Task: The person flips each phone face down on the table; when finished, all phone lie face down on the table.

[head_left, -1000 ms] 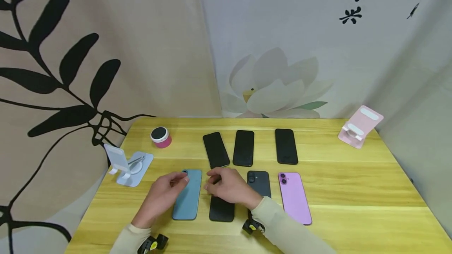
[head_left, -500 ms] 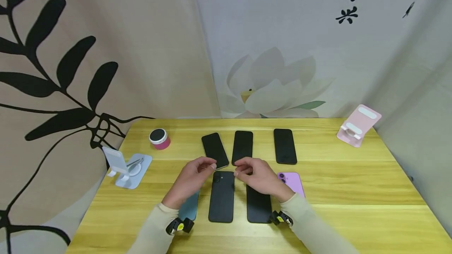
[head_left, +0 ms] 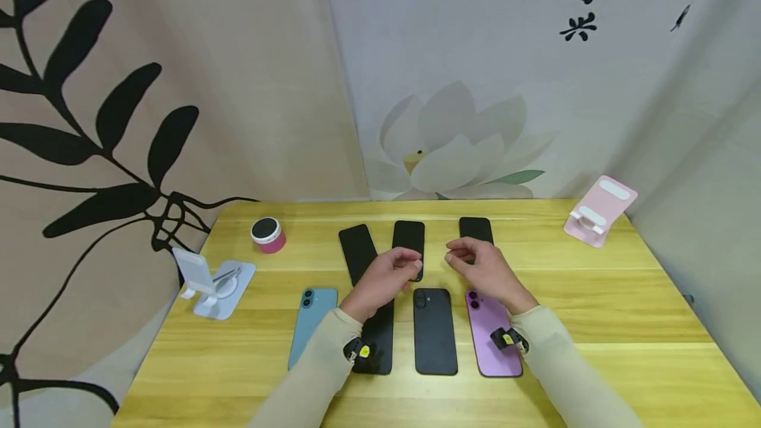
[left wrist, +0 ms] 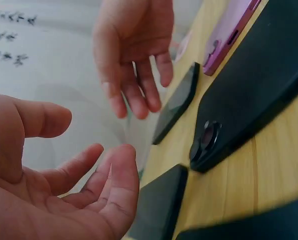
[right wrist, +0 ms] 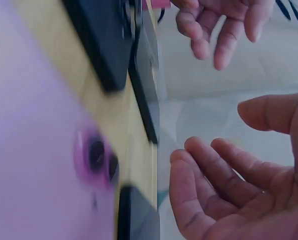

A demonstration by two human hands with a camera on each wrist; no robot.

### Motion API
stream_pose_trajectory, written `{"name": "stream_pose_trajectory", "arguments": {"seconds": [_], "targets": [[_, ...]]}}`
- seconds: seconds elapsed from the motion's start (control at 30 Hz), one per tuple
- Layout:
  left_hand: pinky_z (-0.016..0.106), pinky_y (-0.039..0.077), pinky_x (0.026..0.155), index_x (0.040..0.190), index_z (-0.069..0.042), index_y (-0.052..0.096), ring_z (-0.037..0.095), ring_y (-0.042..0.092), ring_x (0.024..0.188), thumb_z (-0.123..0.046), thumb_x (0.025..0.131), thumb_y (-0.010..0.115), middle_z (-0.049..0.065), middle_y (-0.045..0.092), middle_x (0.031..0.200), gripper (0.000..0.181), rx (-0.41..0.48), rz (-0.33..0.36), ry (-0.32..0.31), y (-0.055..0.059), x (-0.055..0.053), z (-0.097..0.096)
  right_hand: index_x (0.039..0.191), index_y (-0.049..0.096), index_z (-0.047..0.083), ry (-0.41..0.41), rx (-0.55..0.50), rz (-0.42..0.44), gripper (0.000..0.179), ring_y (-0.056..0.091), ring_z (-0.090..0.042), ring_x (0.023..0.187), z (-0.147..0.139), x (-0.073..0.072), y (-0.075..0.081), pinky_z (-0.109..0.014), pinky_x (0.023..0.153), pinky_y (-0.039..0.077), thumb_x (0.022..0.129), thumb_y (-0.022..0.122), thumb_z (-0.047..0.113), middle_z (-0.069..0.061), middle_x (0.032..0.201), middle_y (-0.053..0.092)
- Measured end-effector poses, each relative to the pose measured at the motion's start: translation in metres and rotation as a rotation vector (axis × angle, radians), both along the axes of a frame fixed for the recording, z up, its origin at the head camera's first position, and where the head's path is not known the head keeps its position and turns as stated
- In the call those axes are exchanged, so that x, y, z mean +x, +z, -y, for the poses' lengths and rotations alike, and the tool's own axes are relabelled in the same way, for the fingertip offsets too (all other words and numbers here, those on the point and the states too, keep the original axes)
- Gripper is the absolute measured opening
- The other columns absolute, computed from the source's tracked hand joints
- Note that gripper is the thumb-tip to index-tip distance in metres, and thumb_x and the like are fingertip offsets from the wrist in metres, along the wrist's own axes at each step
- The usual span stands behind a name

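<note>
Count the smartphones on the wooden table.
7. Back row: three black rectangular phones. Front row, left to right: blue phone, two black phones, purple phone. Cream sleeves could hide more.

Head view, centre: left hand (head_left: 385, 281) masks part of a black phone (head_left: 357, 246)! Right-wrist view, left: purple phone (right wrist: 34, 150) blurs, cropped.

The purple phone (head_left: 496, 359) is viewed forward and down from above by the head camera, sideways and very near by the right wrist's, farther off by the left's. The left hand (head_left: 385, 281) and right hand (head_left: 486, 271) are shared by all.
</note>
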State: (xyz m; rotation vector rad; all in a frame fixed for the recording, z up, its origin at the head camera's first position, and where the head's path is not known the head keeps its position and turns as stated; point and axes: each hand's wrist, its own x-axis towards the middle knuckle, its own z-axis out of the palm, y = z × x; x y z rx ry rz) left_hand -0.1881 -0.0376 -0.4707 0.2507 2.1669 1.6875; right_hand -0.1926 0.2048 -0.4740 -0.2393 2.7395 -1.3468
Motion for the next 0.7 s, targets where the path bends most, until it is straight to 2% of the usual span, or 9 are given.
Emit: {"name": "stream_pose_trajectory", "arguments": {"seconds": [0.13,0.23,0.37,0.53,0.7], "targets": [[0.051,0.058,0.104,0.146,0.000,0.055,0.038,0.066,0.120,-0.027,0.108,0.059,0.023,0.065,0.134,0.047,0.090,0.059,-0.005,-0.008,-0.012,-0.024,0.138,0.066,0.004,-0.058,0.025,-0.015,0.040,0.069,-0.032,0.116,-0.022,-0.009,-0.002,-0.049,0.095,0.058,0.107,0.064,0.030,-0.013,0.126,0.074],[0.049,0.057,0.106,0.148,0.002,0.054,0.036,0.066,0.121,-0.022,0.107,0.060,0.022,0.065,0.134,0.048,0.145,0.083,-0.003,-0.014,-0.018,-0.041,0.139,0.065,0.004,-0.099,0.039,-0.025,0.042,0.068,-0.034,0.119,-0.035,-0.014,-0.007,-0.052,0.097,0.058,0.107,0.064,0.031,-0.016,0.128,0.073],[0.045,0.058,0.105,0.149,0.000,0.054,0.033,0.069,0.121,-0.023,0.105,0.064,0.016,0.067,0.134,0.051,0.148,0.110,0.000,-0.021,-0.024,-0.063,0.142,0.063,0.003,-0.152,0.053,-0.009,0.046,0.063,-0.040,0.127,-0.052,-0.015,-0.015,-0.057,0.105,0.053,0.106,0.064,0.033,-0.020,0.135,0.069],[0.046,0.055,0.110,0.155,-0.006,0.050,0.029,0.070,0.121,-0.025,0.104,0.067,0.015,0.061,0.148,0.057,0.110,0.148,-0.008,-0.030,-0.030,-0.083,0.148,0.057,0.002,-0.188,0.077,0.033,0.054,0.051,-0.046,0.140,-0.064,-0.016,-0.021,-0.064,0.115,0.043,0.107,0.062,0.036,-0.027,0.150,0.057],[0.048,0.050,0.115,0.159,-0.006,0.043,0.031,0.062,0.134,-0.018,0.103,0.065,0.019,0.053,0.157,0.061,0.186,0.197,-0.010,-0.032,-0.036,-0.095,0.153,0.050,-0.001,-0.180,0.083,0.083,0.061,0.049,-0.048,0.143,-0.064,-0.019,-0.020,-0.063,0.116,0.043,0.106,0.062,0.036,-0.030,0.154,0.052]]}}
